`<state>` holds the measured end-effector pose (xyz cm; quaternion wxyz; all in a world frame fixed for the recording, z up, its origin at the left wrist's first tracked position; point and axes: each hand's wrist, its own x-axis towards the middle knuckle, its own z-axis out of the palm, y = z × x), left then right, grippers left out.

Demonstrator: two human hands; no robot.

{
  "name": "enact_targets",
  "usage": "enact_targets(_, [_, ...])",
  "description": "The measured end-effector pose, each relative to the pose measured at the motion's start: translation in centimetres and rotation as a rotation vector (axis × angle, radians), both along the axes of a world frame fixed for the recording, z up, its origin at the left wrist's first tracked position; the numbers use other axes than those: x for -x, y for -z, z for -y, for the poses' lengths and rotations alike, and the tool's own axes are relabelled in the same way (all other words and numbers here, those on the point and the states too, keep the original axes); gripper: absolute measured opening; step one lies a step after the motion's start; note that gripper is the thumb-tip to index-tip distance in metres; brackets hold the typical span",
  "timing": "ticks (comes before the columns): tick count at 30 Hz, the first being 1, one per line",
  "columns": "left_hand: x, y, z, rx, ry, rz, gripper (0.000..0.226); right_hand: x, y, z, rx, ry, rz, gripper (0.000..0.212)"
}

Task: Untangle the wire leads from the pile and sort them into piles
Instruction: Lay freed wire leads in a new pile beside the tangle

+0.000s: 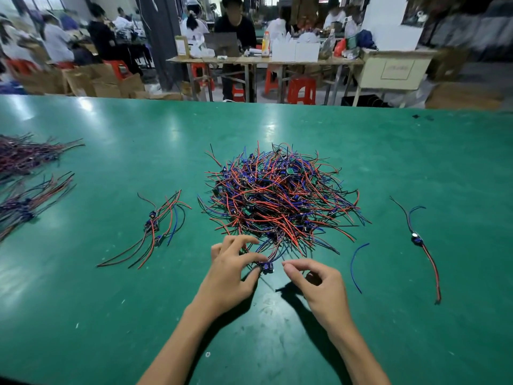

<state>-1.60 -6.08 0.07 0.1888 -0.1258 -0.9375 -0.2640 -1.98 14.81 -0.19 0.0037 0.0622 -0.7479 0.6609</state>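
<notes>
A tangled pile of red, blue and black wire leads [280,195] lies in the middle of the green table [111,315]. At its near edge my left hand [231,276] pinches a small blue module of one wire lead [265,266] whose wires still run back into the pile. My right hand [316,284] hovers just right of that module, fingers curled with thumb and forefinger close together, holding nothing I can see. A small sorted pile of leads [158,226] lies to the left of the main pile.
Larger sorted bundles [25,159] lie at the far left edge. A single lead [416,240] and a loose blue wire [355,265] lie to the right. Beyond the table's far edge are people, red stools, cardboard boxes and other tables.
</notes>
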Motion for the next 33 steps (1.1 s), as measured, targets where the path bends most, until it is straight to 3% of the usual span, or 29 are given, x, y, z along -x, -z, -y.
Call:
enact_targets(5, [-0.2,0.0,-1.5,0.009,0.043,-0.020,0.008,0.2,0.6,-0.5,-0.012,-0.040,0.004,0.031])
enact_targets(9, [-0.4,-0.1,-2.5,0.013,0.109,-0.057,0.012,0.2,0.9,0.3,-0.126,0.023,-0.078,0.006])
enact_targets(13, [-0.7,-0.1,-3.3,-0.025,0.067,-0.056,0.016,0.2,1.1,-0.9,-0.008,0.070,-0.045,0.014])
enact_targets(17, [-0.9,0.1,-3.3,-0.042,0.068,-0.009,0.026,-0.3,1.6,-0.9,-0.378,0.012,-0.198,0.037])
enact_targets(20, [-1.1,0.1,-3.6,-0.092,0.066,0.008,0.035,-0.2,1.7,-0.1,-0.594,-0.032,-0.309,0.026])
enact_targets(23, [-1.1,0.1,-3.5,-0.121,0.062,-0.027,0.037,-0.2,1.6,-0.4,-0.482,-0.007,-0.267,0.015])
enact_targets(29, [-1.1,0.0,-3.1,-0.255,-0.063,-0.078,0.027,-0.3,0.9,-1.5,0.075,0.037,-0.082,0.024])
enact_targets(33, [-1.4,0.3,-2.8,-0.299,-0.064,-0.044,0.032,-0.3,0.5,-1.6,0.262,0.073,-0.102,0.028])
